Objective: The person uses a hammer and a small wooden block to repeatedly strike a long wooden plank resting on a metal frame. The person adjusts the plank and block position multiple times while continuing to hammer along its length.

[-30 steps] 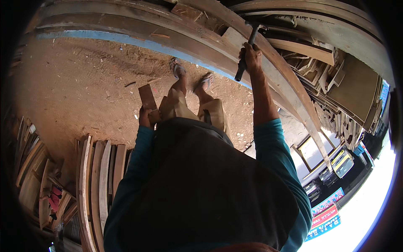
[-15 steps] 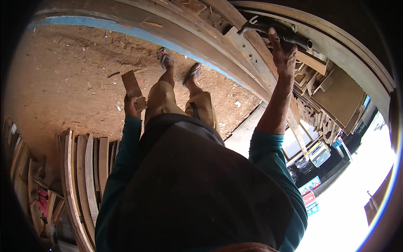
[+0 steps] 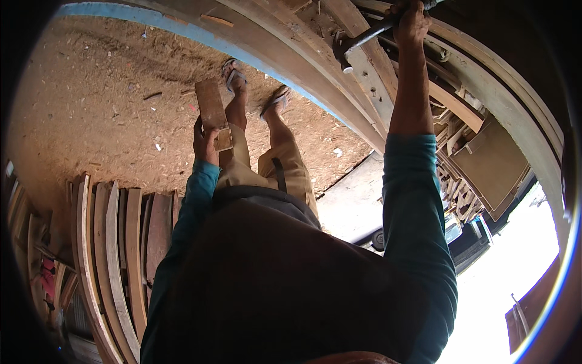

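My left hand (image 3: 207, 143), left of my legs, is closed around the lower end of a brown wooden block (image 3: 211, 104). A paler end of the block shows near my thumb. At the top right, my right hand (image 3: 413, 25) is wrapped around the handle of a claw hammer (image 3: 370, 35). Its dark metal head points left, over a plank with holes (image 3: 368, 76). The far end of the handle reaches beyond my fist toward the upper edge.
Long timber boards (image 3: 285, 39) curve across the top, beside a blue-edged strip (image 3: 182, 33). Upright planks (image 3: 134, 242) stand at the lower left. Wood scraps and a brown sheet (image 3: 492, 161) lie at the right. Sandals (image 3: 276, 100) stand on bare dirt (image 3: 103, 103).
My right hand has lifted the hammer up from the boards, its head now swung to lower left. The left hand has moved slightly up and right with the wooden block.
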The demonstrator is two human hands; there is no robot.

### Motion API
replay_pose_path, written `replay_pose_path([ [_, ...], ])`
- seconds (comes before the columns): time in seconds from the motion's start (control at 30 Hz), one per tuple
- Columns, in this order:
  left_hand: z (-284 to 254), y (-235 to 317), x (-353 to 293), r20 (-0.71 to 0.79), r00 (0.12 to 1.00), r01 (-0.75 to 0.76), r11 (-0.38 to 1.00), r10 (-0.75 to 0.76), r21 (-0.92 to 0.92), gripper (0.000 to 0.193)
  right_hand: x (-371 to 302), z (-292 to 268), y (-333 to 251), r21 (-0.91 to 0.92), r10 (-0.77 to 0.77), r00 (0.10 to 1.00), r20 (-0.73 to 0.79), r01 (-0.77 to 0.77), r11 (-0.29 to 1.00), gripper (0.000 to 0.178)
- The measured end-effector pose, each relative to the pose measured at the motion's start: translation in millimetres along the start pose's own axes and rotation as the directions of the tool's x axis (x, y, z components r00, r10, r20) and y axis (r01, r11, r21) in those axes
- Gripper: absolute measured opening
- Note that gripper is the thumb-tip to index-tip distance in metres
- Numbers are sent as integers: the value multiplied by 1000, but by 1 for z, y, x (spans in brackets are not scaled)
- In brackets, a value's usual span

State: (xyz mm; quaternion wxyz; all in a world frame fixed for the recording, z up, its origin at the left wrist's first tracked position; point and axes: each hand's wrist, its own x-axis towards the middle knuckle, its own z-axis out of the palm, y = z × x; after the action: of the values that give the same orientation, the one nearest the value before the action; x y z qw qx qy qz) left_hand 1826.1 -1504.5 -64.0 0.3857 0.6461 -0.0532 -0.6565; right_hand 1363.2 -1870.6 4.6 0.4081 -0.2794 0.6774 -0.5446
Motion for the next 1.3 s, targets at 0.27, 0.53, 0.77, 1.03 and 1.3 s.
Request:
replay_pose_path([
  [0.27, 14, -4, -14, -20, 999, 44, 997, -46, -68, 66, 78, 20, 76, -222, 108, 994, 9, -103, 969, 41],
  [0.53, 9, -10, -27, 3, 986, 167, 980, -168, -106, 66, 133, 39, 99, -431, 316, 906, -282, -413, 802, 41],
  [0.77, 5, -33, -22, 15, 994, 114, 990, -113, -85, 61, 117, 0, 87, -128, 88, 996, 17, -85, 988, 28],
  [1.03, 169, -43, 14, 140, 990, -13, 999, 20, -53, 67, 91, 9, 45, -48, 197, 980, 38, -195, 980, 26],
  [1.3, 344, -71, 31, 56, 998, 48, 985, -39, -167, 63, 78, 19, 46, -85, 64, 998, -13, -65, 994, 21],
])
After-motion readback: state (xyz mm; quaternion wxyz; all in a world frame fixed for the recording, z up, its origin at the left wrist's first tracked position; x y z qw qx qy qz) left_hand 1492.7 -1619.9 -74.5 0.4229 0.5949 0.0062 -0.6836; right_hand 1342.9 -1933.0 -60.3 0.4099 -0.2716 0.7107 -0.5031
